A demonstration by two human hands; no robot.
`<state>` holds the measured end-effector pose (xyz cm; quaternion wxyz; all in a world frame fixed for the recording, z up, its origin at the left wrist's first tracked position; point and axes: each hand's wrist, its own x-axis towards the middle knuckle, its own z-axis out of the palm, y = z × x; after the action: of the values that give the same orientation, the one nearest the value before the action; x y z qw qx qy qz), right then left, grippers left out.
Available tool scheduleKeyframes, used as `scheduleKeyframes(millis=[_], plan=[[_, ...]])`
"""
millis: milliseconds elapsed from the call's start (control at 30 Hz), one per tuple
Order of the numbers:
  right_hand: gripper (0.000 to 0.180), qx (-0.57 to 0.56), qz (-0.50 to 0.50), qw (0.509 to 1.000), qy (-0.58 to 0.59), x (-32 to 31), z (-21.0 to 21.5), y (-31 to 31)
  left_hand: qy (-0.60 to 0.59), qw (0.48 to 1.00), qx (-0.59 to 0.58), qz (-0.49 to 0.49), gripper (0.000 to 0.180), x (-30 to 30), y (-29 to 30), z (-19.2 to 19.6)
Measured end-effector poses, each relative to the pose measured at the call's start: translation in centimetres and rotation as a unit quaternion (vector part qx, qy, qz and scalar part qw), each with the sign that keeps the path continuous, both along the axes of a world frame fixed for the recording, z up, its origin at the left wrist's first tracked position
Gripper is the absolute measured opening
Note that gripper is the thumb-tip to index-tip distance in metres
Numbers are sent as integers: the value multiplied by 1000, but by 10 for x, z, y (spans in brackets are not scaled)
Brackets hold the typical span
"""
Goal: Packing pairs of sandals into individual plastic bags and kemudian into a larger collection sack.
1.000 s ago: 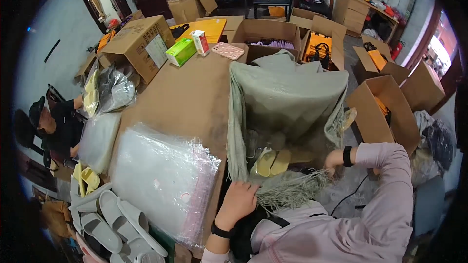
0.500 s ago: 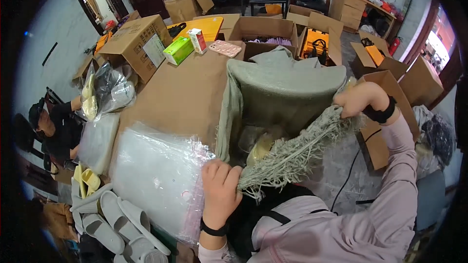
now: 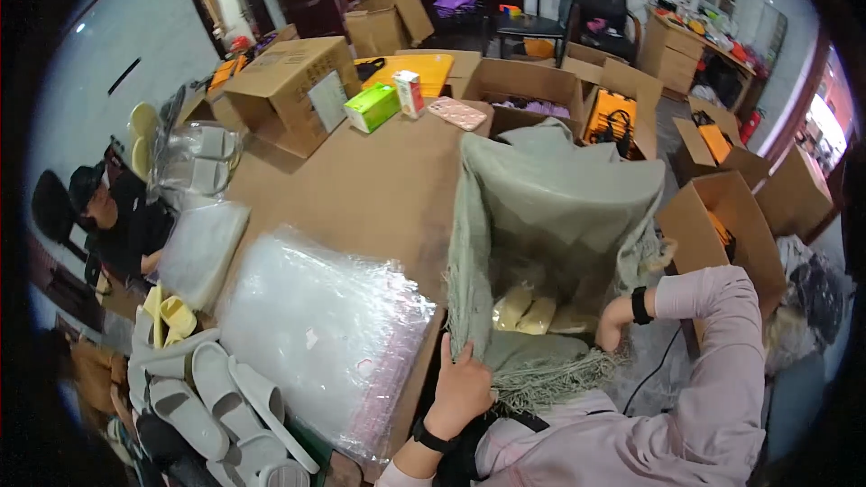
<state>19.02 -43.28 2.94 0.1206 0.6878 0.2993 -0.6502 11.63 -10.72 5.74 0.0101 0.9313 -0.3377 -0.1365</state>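
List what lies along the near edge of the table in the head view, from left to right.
Grey slippers → stack of clear plastic bags → left hand on the grey-green fringed cloth → yellow slippers under the cloth → right hand.
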Motion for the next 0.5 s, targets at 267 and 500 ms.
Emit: scheduleKeyframes(millis=[267,500], plan=[[43,404,-17,897,-177,64,82,119,-111,985,-122,48,35,-13,-18,-42],[44,582,57,808,-75,30,103,250,53,973,-202,102,47,-52,9,-22]])
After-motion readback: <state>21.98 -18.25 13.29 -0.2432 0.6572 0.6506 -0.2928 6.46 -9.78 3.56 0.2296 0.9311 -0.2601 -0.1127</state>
